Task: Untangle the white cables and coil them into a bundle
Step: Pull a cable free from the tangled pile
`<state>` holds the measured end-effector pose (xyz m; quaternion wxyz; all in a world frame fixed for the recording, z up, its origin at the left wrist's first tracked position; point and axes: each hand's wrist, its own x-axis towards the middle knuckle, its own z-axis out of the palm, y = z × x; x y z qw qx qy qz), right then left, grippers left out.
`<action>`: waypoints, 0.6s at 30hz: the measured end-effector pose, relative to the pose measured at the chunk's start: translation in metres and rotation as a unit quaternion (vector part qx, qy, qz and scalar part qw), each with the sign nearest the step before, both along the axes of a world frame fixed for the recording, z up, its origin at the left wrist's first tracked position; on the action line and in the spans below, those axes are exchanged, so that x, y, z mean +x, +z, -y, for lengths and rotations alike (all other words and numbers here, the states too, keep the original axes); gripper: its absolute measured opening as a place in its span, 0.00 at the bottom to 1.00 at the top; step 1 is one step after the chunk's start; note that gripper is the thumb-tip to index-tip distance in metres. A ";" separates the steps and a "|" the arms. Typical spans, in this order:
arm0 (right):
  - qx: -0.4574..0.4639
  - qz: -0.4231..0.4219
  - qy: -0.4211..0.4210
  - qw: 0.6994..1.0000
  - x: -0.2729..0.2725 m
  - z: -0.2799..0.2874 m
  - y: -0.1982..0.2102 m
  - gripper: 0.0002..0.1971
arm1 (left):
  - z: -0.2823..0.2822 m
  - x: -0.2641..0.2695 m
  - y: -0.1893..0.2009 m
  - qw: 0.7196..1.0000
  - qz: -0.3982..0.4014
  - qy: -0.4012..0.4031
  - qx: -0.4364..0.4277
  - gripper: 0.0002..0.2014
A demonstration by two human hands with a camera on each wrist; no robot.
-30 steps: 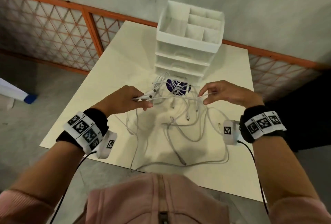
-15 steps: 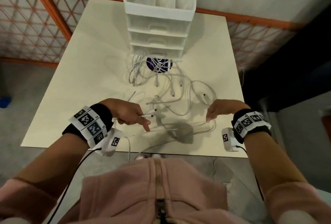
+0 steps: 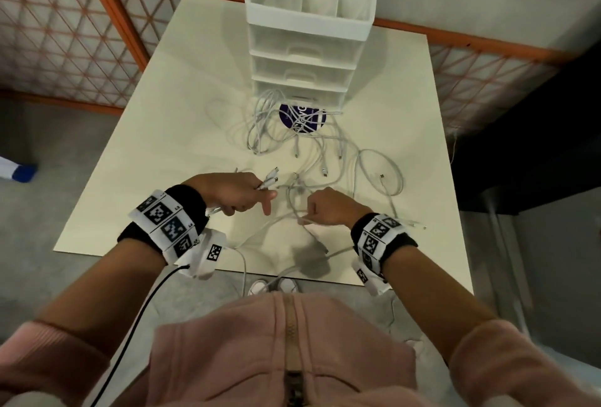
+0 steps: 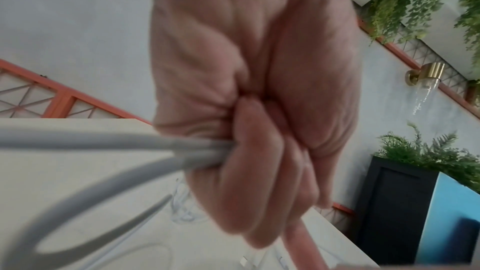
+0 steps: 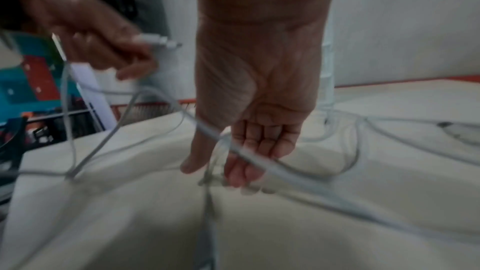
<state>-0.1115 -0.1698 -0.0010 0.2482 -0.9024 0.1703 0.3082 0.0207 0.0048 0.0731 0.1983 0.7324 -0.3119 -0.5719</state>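
Note:
Several white cables point(image 3: 292, 133) lie tangled on the cream table point(image 3: 156, 153), from the drawer unit to the front edge. My left hand point(image 3: 260, 198) is a fist round a few cable strands; their connector ends point(image 3: 271, 179) stick out past the thumb. The left wrist view shows the strands point(image 4: 182, 151) leaving that left hand point(image 4: 259, 171). My right hand point(image 3: 312, 211), just right of the left, curls its fingers round a cable loop point(image 3: 300, 219). In the right wrist view the cable point(image 5: 249, 157) crosses the fingers of the right hand point(image 5: 221, 169), blurred.
A white drawer organiser point(image 3: 309, 32) stands at the table's back, with a purple round disc point(image 3: 302, 117) under cables before it. One cable hangs over the front edge point(image 3: 244, 270). An orange lattice fence point(image 3: 65, 32) runs behind; a dark cabinet point(image 3: 520, 153) is right.
Both hands drew back from the organiser toward the front edge, stretching the cables. Since half a second ago my right hand has moved left, close to the left hand.

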 end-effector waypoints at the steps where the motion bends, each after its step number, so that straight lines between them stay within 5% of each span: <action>1: -0.011 -0.018 0.002 1.000 0.001 -0.007 -0.005 0.19 | 0.000 0.000 0.001 1.000 0.003 0.007 -0.009 0.22; 3: -0.022 -0.039 0.011 0.999 0.003 -0.016 -0.012 0.21 | -0.001 0.001 0.001 0.999 0.021 0.024 -0.026 0.21; 8: 0.015 -0.006 0.028 0.999 0.008 -0.013 0.000 0.07 | -0.001 0.004 -0.001 0.992 0.070 0.068 -0.079 0.18; 13: 0.113 0.178 -0.055 0.976 0.025 0.005 0.043 0.04 | 0.007 0.006 -0.002 0.954 0.208 0.114 -0.185 0.07; 18: 0.189 0.280 -0.062 0.939 0.050 0.013 0.106 0.06 | 0.020 0.009 0.006 0.939 0.200 0.131 -0.248 0.10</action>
